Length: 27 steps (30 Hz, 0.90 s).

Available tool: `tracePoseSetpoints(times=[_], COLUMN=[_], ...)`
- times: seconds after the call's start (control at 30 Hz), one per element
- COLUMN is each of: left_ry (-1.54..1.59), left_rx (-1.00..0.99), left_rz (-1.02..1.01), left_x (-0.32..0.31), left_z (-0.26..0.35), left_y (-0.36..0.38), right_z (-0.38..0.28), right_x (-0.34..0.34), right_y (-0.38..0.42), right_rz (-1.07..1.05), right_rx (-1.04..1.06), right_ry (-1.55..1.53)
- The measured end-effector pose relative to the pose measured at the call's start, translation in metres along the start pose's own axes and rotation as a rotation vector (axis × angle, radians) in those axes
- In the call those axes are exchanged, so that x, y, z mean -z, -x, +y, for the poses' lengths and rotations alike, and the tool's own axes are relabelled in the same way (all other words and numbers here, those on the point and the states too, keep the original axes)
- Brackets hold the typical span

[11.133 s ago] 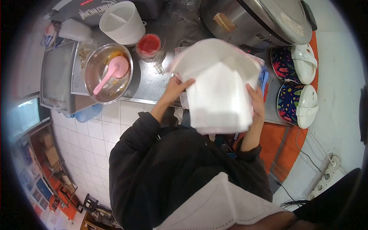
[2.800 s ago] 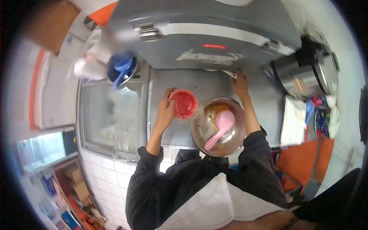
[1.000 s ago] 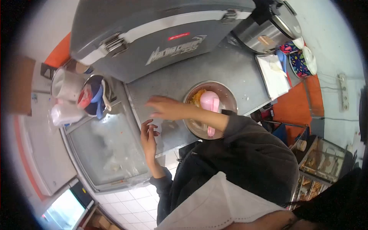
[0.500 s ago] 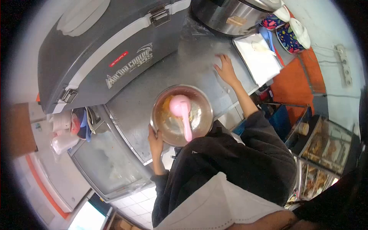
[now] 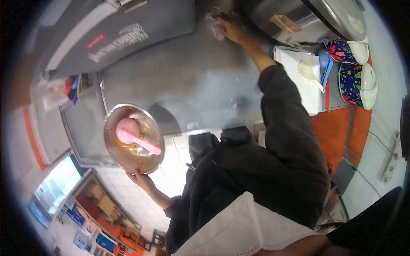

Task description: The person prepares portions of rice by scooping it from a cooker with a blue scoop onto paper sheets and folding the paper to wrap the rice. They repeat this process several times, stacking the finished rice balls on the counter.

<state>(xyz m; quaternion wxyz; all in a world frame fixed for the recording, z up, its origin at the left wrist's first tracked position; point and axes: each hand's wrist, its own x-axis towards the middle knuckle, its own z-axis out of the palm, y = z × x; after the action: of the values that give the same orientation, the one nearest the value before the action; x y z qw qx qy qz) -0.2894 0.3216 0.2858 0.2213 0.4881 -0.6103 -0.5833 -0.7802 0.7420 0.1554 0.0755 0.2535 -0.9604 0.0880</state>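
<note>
My left hand (image 5: 140, 179) grips the lower rim of a round metal bowl (image 5: 141, 164), which hangs partly past the counter's front edge. Inside the bowl lies a pink scoop (image 5: 129, 130) with its handle pointing to the lower right. Orange-yellow residue coats the bowl's inner wall. At the back of the counter, my right hand (image 5: 230, 29) closes on a crumpled piece of clear plastic (image 5: 215, 25); motion blurs the fingers a little.
A grey cooler box (image 5: 115, 47) stands at the back left, and a large steel pot-like appliance (image 5: 294, 21) at the back right. White sheets (image 5: 299, 87) carry a cream rice paddle (image 5: 311, 76) and a blue spoon (image 5: 326, 70). Floral pots (image 5: 352, 83) stand beyond.
The bowl with the scoop has moved left in my left hand. My right hand has reached to the back of the counter and taken hold of the clear plastic. The view has shifted.
</note>
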Motion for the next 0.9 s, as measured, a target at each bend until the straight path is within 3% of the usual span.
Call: tracePoseSetpoints(times=[0.07,0.23,0.3,0.37,0.4,0.47,0.5,0.57,0.6,0.7,0.73,0.8,0.83,0.87,0.9], left_ry=[0.036,-0.004,-0.008,-0.009,-0.005,0.005,0.025,0.062,0.022,0.019,0.06,0.131,0.084,0.034,-0.004], left_rx=[0.017,-0.099,-0.092,-0.088,-0.088,-0.067,-0.078,-0.094,-0.102,-0.083,-0.047,-0.033,-0.037,-0.042,-0.057], left_rz=[0.032,0.079,0.071,0.056,0.084,0.13,0.108,0.101,0.135,0.202,0.242,0.271,0.322,0.373,0.396], left_x=[0.011,0.027,0.032,0.032,0.032,0.043,0.05,0.069,0.086,0.127,0.134,0.15,0.162,0.17,0.169], left_z=[-0.004,-0.012,-0.01,0.001,0.003,0.004,0.005,-0.006,-0.015,-0.022,-0.028,-0.049,-0.062,-0.069,-0.065], left_y=[0.018,0.034,0.038,0.042,0.046,0.061,0.07,0.082,0.091,0.107,0.115,0.115,0.109,0.107,0.107], right_z=[0.02,0.045,0.026,-0.014,-0.026,-0.041,-0.045,-0.049,-0.061,-0.135,-0.165,-0.223,-0.267,-0.309,-0.349], right_x=[0.004,0.018,0.02,0.025,0.032,0.034,0.036,0.037,0.033,0.024,0.034,0.034,0.047,0.025,0.033], right_y=[0.045,0.073,0.081,0.101,0.11,0.126,0.128,0.129,0.143,0.232,0.25,0.262,0.254,0.255,0.236], right_rz=[0.0,0.065,0.123,0.104,0.103,-0.094,-0.105,0.141,0.017,-0.232,-0.158,-0.169,-0.177,-0.226,-0.42], right_rx=[0.027,-0.066,-0.091,-0.314,-0.307,-0.364,-0.344,-0.24,-0.196,-0.258,-0.244,-0.189,-0.034,-0.013,0.146], right_ry=[-0.55,-0.441,-0.438,-0.502,-0.497,-0.455,-0.448,-0.696,-0.569,-0.408,-0.397,-0.779,-0.807,-1.083,-1.142])
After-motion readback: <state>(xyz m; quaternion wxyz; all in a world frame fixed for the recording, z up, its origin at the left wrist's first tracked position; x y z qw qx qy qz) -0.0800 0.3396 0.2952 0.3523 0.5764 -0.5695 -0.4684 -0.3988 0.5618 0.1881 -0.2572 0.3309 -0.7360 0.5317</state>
